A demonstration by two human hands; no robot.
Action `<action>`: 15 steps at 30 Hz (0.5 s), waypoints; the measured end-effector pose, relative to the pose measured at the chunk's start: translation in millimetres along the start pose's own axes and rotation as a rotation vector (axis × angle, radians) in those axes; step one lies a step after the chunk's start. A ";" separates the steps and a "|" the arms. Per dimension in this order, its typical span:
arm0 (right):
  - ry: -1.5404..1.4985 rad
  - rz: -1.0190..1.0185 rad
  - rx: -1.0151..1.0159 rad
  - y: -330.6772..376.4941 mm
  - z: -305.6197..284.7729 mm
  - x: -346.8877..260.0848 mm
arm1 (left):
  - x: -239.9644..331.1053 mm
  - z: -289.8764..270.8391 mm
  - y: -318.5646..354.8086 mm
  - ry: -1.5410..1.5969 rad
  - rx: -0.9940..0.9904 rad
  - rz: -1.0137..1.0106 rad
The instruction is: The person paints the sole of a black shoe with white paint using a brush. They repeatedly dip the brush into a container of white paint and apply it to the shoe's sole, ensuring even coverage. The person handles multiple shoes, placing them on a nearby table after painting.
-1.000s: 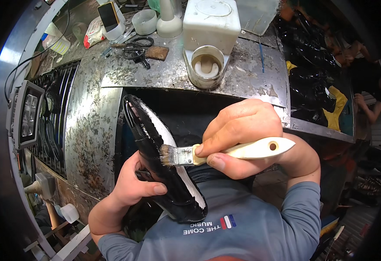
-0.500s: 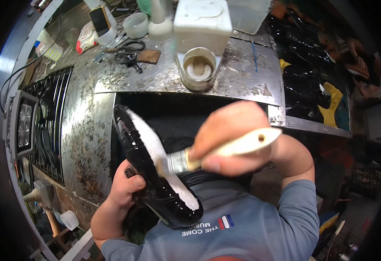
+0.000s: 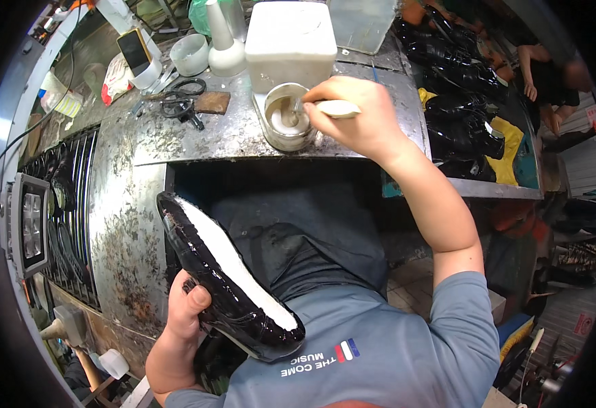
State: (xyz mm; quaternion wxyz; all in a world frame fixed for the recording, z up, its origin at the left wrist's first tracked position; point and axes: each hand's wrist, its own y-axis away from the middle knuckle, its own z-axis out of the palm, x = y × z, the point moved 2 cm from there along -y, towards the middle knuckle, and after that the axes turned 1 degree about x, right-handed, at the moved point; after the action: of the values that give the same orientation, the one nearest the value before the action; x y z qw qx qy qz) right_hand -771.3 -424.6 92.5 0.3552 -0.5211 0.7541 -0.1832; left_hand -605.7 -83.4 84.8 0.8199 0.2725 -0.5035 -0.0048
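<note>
My left hand (image 3: 186,304) is closed round a glossy black shoe (image 3: 233,302), held tilted in front of my body with its bottom turned up. A long white patch (image 3: 226,250) runs along that bottom from one end nearly to the other. Over the bench, my right hand (image 3: 366,117) grips a brush (image 3: 339,109) by its pale handle. The brush's head reaches into a glass jar (image 3: 288,141) that holds a whitish substance; its bristles are partly hidden by the rim and fingers.
Behind the jar stands a white plastic container (image 3: 290,47). Scissors (image 3: 182,103) and a brown square piece (image 3: 212,103) lie to its left on the stained metal bench (image 3: 124,224). Several black shoes (image 3: 458,109) fill a rack at right. A lamp (image 3: 31,221) stands far left. Another person (image 3: 550,88) is beyond.
The brush has left the white bottom of the shoe and moved up and away into the jar with my right hand. The shoe has shifted slightly left in view, still in my left hand.
</note>
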 end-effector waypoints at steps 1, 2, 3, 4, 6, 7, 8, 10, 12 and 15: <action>-0.036 -0.021 0.042 -3.3 -4.8 -5.1 | 2.5 2.0 -0.6 0.002 0.004 0.005; -0.066 -0.038 0.088 -4.3 -11.2 -10.4 | 5.0 3.3 -1.6 -0.001 0.002 0.008; -0.067 -0.041 0.078 -3.1 -15.1 -15.7 | 5.7 2.9 -2.6 -0.002 -0.002 0.011; -0.045 -0.001 -0.001 0.9 -11.7 -11.2 | 5.7 2.0 -3.5 -0.002 -0.006 0.014; -0.007 0.074 -0.151 12.4 -1.3 -0.5 | 5.7 -0.1 -2.8 -0.010 -0.008 0.021; -0.069 0.080 -0.110 15.9 -1.0 1.1 | 4.0 -1.5 -2.7 -0.013 -0.010 0.024; -0.177 0.089 -0.080 15.7 -2.2 -1.2 | 2.4 -3.2 -2.1 -0.013 -0.007 0.026; -0.394 0.110 -0.022 10.2 -10.6 -10.6 | 5.6 -0.2 -1.6 0.003 -0.031 0.010; -0.526 0.143 -0.071 4.3 -20.5 -22.9 | 11.7 6.8 -2.3 -0.009 -0.052 -0.017; -0.646 0.058 -0.130 6.3 -28.4 -46.6 | 16.4 18.7 -3.6 -0.017 -0.060 0.005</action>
State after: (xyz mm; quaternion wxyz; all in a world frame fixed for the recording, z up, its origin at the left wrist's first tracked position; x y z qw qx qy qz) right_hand -786.5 -382.2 123.8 0.5472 -0.5520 0.6272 0.0502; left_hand -612.1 -99.3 103.1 0.8234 0.2465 -0.5107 -0.0199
